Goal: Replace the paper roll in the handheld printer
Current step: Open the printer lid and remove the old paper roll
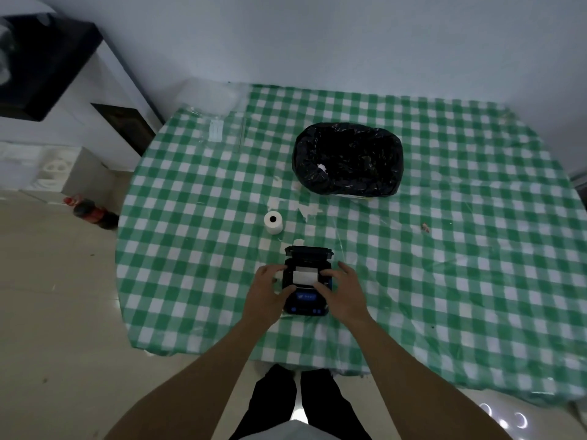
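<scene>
Printer: handheld printer [305, 281] lies flat on the desk [444, 249], near its front edge, lid [308, 251] swung open toward the far side.
Paper inside: white roll [304, 277] sits in the open bay between the two hands; its axis runs left to right, across the printer.
Left hand: left hand [265, 290] is at the left side of the body, fingers [275, 270] curled against the housing; it seems to steady the printer, though I cannot tell how firmly it presses.
Right hand: right hand [341, 289] is at the right side, fingers [327, 274] reaching inward and touching the right end of the roll or the bay edge; not closed around the roll.
Nearer hand: right, I judge, because its fingertips are already at the bay.
Spare roll: second roll [273, 222] stands on end on the desk, beyond the printer and a little left, apart from both hands.
Bin: black-lined bin [347, 158] is farther back, well apart.
Next move: lifting the seated roll straight up out of the bay, probably.
</scene>
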